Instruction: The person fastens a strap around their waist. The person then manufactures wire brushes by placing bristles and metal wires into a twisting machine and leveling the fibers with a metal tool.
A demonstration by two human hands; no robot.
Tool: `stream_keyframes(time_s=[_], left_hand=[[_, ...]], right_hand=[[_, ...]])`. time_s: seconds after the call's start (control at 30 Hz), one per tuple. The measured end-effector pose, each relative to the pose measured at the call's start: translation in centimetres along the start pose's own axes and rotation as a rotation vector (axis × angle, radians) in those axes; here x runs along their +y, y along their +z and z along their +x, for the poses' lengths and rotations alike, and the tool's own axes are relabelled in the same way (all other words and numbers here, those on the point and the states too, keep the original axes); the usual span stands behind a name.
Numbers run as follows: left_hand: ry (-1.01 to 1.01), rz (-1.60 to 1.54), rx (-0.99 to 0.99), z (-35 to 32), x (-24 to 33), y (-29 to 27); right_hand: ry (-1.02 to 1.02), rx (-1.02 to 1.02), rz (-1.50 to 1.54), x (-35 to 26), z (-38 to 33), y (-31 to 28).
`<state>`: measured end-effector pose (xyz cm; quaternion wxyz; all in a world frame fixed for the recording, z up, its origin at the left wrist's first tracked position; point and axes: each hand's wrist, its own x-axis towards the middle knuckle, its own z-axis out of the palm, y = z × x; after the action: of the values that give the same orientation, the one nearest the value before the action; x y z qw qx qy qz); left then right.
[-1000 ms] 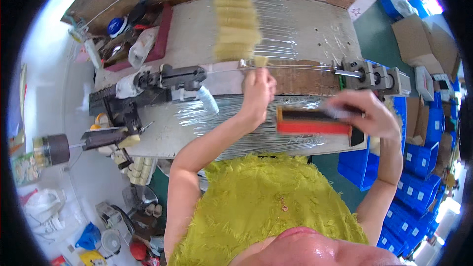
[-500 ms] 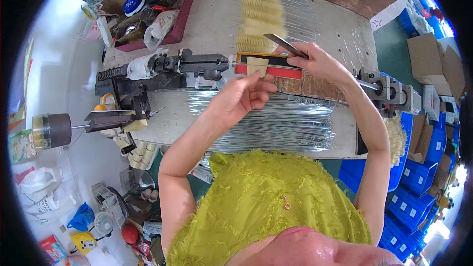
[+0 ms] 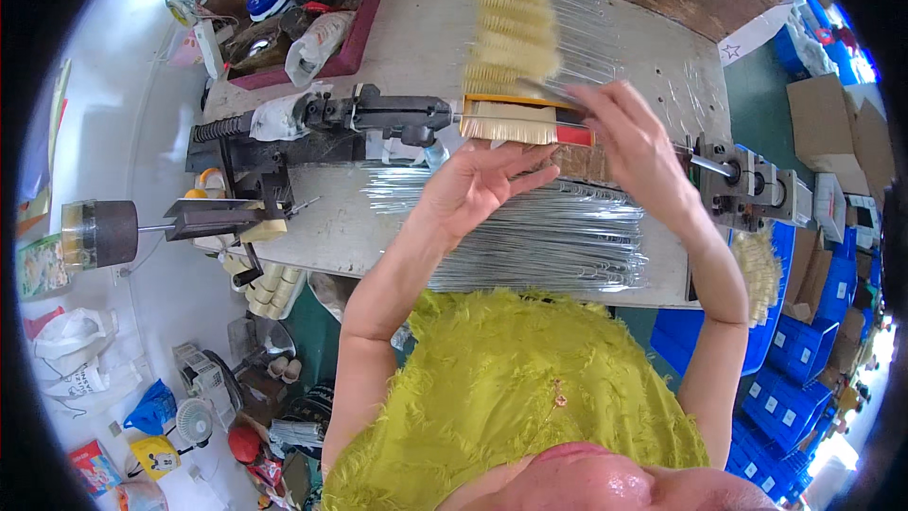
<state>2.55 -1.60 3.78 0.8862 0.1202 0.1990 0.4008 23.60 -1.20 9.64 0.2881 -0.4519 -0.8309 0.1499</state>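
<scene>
A narrow fixture (image 3: 574, 135) with a yellow far edge and red near side lies across the bench. Pale bristles (image 3: 511, 123) are spread in a row along it, over a thin wire. Just below their near ends is my left hand (image 3: 478, 185), palm up with fingers stretched out; its fingertips touch or nearly touch the fixture's near side. My right hand (image 3: 638, 142) grips a dark flat metal strip (image 3: 547, 91), slightly blurred, angled over the fixture's far edge.
Finished twisted-wire brushes (image 3: 515, 24) are stacked beyond the fixture. A bundle of bent wires (image 3: 549, 237) lies on the near side. A clamp mechanism (image 3: 397, 114) stands left, a metal spindle holder (image 3: 757, 180) right. A maroon tray (image 3: 364, 33) sits far left; blue bins (image 3: 790, 350) stand right.
The bristles went from a narrow bunch to a wide row along the fixture. My left fingers moved right and straightened; my right hand shifted right with the strip, which now lies flatter.
</scene>
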Motion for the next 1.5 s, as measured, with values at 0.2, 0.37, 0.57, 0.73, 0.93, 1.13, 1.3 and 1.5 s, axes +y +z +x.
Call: stream_keyframes(time_s=[0.2,0.37,0.57,0.73,0.93,1.13,1.3,1.5], left_hand=[[0.002,-0.002,-0.083,0.0,-0.6,-1.3],[0.015,-0.003,-0.098,0.1,-0.4,-1.3],[0.016,0.083,-0.018,0.1,-0.3,-0.2],[0.003,0.087,-0.001,0.1,0.2,-0.1],[0.030,0.065,-0.012,0.3,-0.3,-0.4],[0.016,0.100,0.036,0.6,-0.3,-0.2],[0.041,0.053,-0.012,0.5,-0.6,-0.7],[0.032,0.039,-0.042,0.6,-0.7,-1.4]], right_hand=[[-0.109,-0.093,0.162,-1.8,0.2,3.2],[-0.009,0.015,0.247,-0.6,1.1,3.2],[0.057,0.027,0.188,1.0,1.8,2.8],[-0.006,0.028,0.164,1.4,1.6,2.6],[0.170,-0.037,0.274,1.3,1.7,1.3],[0.094,-0.081,0.202,1.7,1.9,1.8],[0.026,-0.020,0.175,1.0,2.1,1.8],[0.069,-0.078,0.282,-0.2,2.1,2.1]])
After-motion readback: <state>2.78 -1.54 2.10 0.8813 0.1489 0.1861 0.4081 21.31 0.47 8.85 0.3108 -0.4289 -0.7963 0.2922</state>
